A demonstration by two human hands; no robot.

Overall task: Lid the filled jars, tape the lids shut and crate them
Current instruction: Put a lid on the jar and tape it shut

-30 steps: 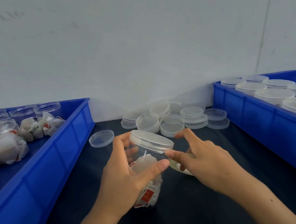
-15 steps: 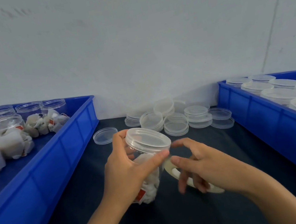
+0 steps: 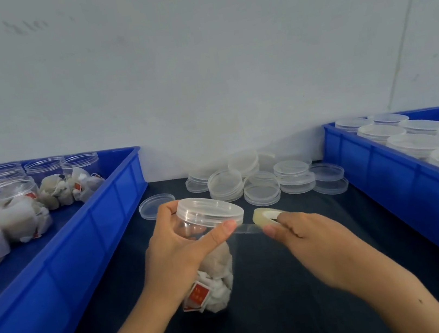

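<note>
A clear plastic jar (image 3: 217, 275) filled with white tea bags stands tilted on the dark table, with a clear lid (image 3: 209, 210) on top. My left hand (image 3: 180, 252) grips the jar just below the lid, and its thumb presses the end of a clear tape strip (image 3: 247, 228) against the rim. My right hand (image 3: 305, 236) holds a roll of clear tape (image 3: 266, 214), with the strip stretched between the roll and the jar.
The blue crate on the left (image 3: 87, 243) holds open jars (image 3: 5, 192) and loose tea bags (image 3: 67, 186). The blue crate on the right (image 3: 403, 184) holds lidded jars (image 3: 416, 141). Several stacked spare lids (image 3: 261, 185) lie by the wall, one single lid (image 3: 156, 205) near the left crate.
My right hand picked the tape roll up off the table and pulled a strip out to the right from the jar's rim. The left thumb now pins the tape's end.
</note>
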